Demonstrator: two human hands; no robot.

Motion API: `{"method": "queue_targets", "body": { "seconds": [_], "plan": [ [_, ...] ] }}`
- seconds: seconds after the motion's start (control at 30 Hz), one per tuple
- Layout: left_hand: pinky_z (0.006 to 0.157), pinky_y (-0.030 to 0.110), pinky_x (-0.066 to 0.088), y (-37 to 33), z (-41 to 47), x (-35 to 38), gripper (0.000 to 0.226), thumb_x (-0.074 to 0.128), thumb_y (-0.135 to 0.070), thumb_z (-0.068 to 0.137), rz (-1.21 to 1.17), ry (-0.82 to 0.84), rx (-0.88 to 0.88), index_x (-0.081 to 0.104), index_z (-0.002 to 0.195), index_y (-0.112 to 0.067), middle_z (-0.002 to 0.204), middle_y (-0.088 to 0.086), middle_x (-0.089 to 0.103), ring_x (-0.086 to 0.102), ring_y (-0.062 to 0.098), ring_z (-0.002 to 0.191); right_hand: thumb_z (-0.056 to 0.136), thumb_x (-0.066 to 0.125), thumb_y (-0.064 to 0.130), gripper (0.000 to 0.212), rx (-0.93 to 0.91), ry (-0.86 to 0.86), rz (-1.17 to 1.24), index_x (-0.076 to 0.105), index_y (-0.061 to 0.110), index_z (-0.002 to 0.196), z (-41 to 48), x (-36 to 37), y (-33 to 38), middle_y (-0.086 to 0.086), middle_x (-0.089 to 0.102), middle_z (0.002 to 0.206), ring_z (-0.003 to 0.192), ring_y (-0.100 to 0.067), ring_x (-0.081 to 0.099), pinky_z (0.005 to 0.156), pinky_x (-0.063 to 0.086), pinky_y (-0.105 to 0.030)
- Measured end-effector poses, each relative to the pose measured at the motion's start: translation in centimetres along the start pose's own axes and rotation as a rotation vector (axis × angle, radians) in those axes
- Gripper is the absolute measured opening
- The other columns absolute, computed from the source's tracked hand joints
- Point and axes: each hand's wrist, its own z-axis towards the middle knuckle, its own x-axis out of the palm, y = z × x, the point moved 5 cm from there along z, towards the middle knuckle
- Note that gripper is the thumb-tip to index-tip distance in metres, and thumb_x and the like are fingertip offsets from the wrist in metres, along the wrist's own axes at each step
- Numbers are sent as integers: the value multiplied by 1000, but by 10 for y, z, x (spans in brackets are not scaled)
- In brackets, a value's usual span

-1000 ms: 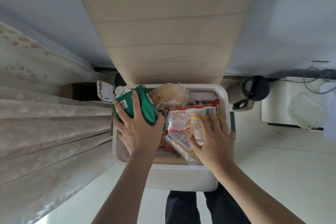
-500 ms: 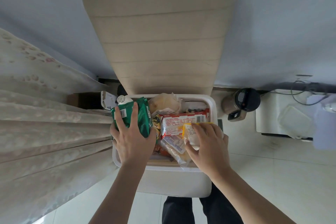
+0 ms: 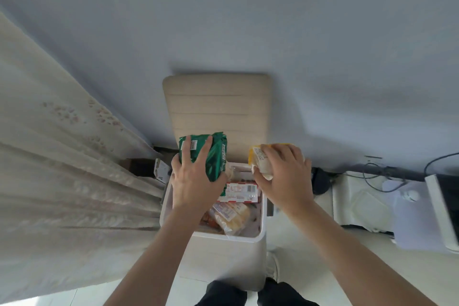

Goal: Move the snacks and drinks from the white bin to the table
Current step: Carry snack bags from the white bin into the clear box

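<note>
gripping a crinkly green plastic snack packet, the left hand holds it above the far left corner of the tall white plastic bin. its fingers are spread wide across the barcode face, thumb tucked at the lower right edge. the packet's long axis runs away from the wrist, toward the beige ribbed chair back.

the right hand is about level with it over the far right corner. its fingers are curled close over a small pale packet with a yellow end, which lies crosswise under the palm and pokes out to the left.

both packets look clear of the bin's rim and well apart from each other, each just ahead of its own knuckles. inside the bin lie a flat red-and-white packet and a clear-wrapped loaf-like packet, so the task seems only begun.

the coming move is probably a carry to the worktop, but no worktop can be picked out with any certainty. a pale pleated curtain hangs to the left and a low white unit with cables sits to the right. which way the hands must swing, and which is nearer, cannot be told. the green packet is held by a broad, flat grasp on slick film, so it looks the likelier of the two to slip.
</note>
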Motion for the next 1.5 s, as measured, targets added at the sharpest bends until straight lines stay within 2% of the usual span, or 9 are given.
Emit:
{"method": "queue_targets", "body": {
  "seconds": [0.1,0.17,0.27,0.63,0.97,1.13,1.5],
  "plan": [
    [113,64,34,-29,-8,-21,87,67,-53,84,9,-28,45,17,155,-48,166,-4,3,17,36,147,81,62,52,47,-17,-78,-20,65,27,120,10,-44,-8,4,65,115,110,-25,55,80,47,-42],
    [112,66,35,-45,-13,-31,88,67,-52,84,-1,-37,74,13,154,-50,166,-6,1,15,34,147,80,61,52,46,-11,-114,-35,65,27,119,14,-68,-14,4,66,113,109,-25,56,79,49,-42],
    [112,62,37,-65,-18,-43,89,67,-52,83,-21,-40,126,12,154,-50,167,-6,1,15,33,146,80,54,54,46,29,-164,-58,65,29,117,15,-101,-19,7,65,113,111,-24,55,80,47,-41],
    [113,55,37,-117,-35,-78,90,63,-52,83,-35,37,444,10,156,-50,166,-6,-2,13,30,146,82,56,52,45,219,-316,-212,62,30,121,-52,-165,0,8,64,115,113,-24,54,80,48,-42],
    [110,53,39,-150,-110,-78,89,64,-52,83,-106,134,779,12,156,-51,166,-5,1,16,29,145,80,62,51,44,492,-447,-403,66,30,118,-175,-212,20,7,65,114,112,-23,55,80,48,-42],
    [109,53,42,-187,-161,-63,89,65,-53,81,-144,178,964,16,155,-51,166,-3,5,23,31,141,79,62,50,45,657,-497,-463,66,29,118,-249,-237,12,5,62,117,114,-24,55,85,48,-44],
    [103,46,47,-284,-312,-38,85,63,-53,85,-72,228,1275,15,155,-45,164,-1,6,24,28,138,74,71,44,43,917,-701,-563,67,27,114,-427,-305,-25,4,63,112,110,-24,55,79,48,-43]
  ]
}}
